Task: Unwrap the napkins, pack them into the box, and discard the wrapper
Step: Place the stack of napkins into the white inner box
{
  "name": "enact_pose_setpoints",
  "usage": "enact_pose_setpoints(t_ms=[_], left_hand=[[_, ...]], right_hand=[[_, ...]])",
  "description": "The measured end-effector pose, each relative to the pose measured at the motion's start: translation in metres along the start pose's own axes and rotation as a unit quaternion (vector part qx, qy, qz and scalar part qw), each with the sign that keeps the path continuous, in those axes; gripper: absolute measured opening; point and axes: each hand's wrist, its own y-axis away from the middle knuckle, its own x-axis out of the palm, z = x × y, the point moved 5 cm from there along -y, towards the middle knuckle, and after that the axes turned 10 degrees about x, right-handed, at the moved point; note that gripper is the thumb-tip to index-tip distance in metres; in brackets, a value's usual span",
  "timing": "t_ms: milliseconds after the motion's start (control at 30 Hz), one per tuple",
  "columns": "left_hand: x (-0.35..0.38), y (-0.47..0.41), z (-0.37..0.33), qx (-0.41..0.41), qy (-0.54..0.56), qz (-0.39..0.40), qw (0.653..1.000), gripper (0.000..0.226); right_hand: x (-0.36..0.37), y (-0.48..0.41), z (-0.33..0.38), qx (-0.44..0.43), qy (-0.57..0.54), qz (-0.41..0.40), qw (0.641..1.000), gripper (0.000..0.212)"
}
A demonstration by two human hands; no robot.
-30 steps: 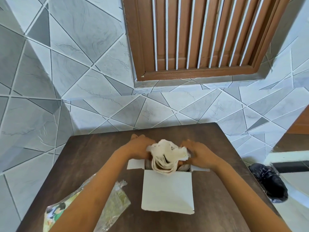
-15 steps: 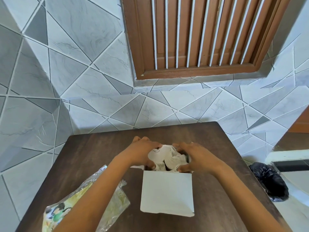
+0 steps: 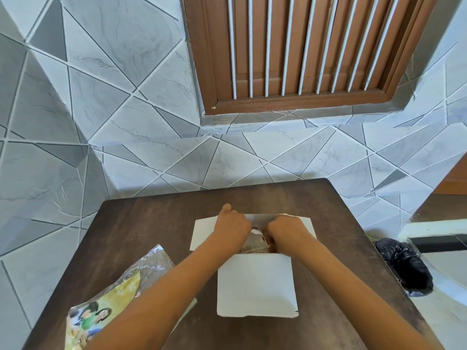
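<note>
we see both hands pushed into the open white cardboard box (image 3: 256, 286) on the dark wooden table (image 3: 151, 223), likely tamping the white paper napkins (image 3: 255, 233) down. left hand (image 3: 233, 229) and right hand (image 3: 286, 232) are curled closed on them. the clear printed plastic wrapper (image 3: 111, 291) lies left of the box, undiscarded.

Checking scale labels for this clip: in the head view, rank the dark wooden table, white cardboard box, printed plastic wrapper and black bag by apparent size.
1. Dark wooden table
2. White cardboard box
3. Printed plastic wrapper, partly hidden by an arm, so its place against the box is unsure
4. Black bag
</note>
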Motion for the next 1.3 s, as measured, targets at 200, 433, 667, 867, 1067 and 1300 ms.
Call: enact_pose_setpoints(t_ms=[200, 433, 667, 867, 1067, 1300], left_hand=[[0.007, 0.018, 0.018, 0.020, 0.101, 0.025, 0.994, 0.026], [-0.002, 0.019, 0.039, -0.007, 0.184, -0.037, 0.982, 0.034], [0.008, 0.010, 0.024, -0.034, 0.077, -0.079, 0.993, 0.021], [0.003, 0.031, 0.065, -0.104, 0.388, -0.224, 0.888, 0.020], [0.025, 0.022, 0.067, -0.077, 0.362, -0.066, 0.927, 0.028], [0.012, 0.041, 0.067, -0.168, 0.312, -0.190, 0.916, 0.021]], right_hand=[[-0.003, 0.005, -0.011, -0.016, -0.127, 0.038, 0.991, 0.019], [-0.009, 0.009, -0.007, -0.013, -0.087, 0.029, 0.996, 0.036], [-0.004, 0.004, -0.001, -0.021, -0.040, 0.003, 0.999, 0.012], [-0.015, 0.016, -0.020, 0.091, -0.093, -0.076, 0.989, 0.054], [0.001, 0.017, -0.040, 0.229, -0.122, -0.002, 0.966, 0.041], [-0.011, 0.006, -0.034, 0.206, -0.145, -0.114, 0.961, 0.026]])
